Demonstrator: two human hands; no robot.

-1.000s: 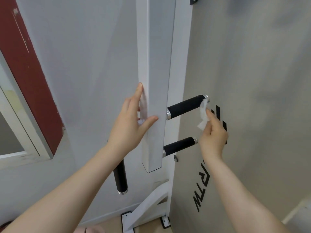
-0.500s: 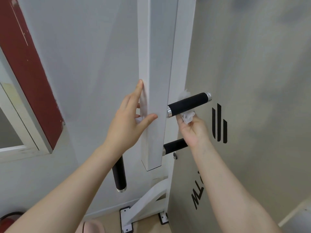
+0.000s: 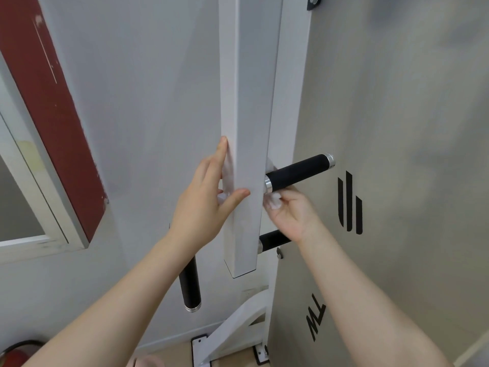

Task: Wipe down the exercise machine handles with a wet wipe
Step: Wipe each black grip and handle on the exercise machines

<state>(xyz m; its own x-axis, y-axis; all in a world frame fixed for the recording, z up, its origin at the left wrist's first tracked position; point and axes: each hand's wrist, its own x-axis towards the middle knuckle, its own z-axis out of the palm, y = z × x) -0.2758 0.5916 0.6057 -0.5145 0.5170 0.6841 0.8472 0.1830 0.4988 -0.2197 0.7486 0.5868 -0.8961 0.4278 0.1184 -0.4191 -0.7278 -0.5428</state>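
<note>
Three black handles visible: upper handle (image 3: 299, 172) sticking right from the white post (image 3: 244, 154), lower handle (image 3: 272, 240) below it partly behind the right wrist, third handle (image 3: 190, 284) hanging down left of the post. One wet wipe (image 3: 274, 201), crumpled, pinched in the right hand (image 3: 292, 213), pressed against the underside of the upper handle at its inner end near the chrome collar. Left hand (image 3: 203, 200) grip clasps the post, thumb on the front face, fingers round the left edge. Grey panel (image 3: 397, 154) with black markings at right. Red-framed window (image 3: 39, 128) far left.
</note>
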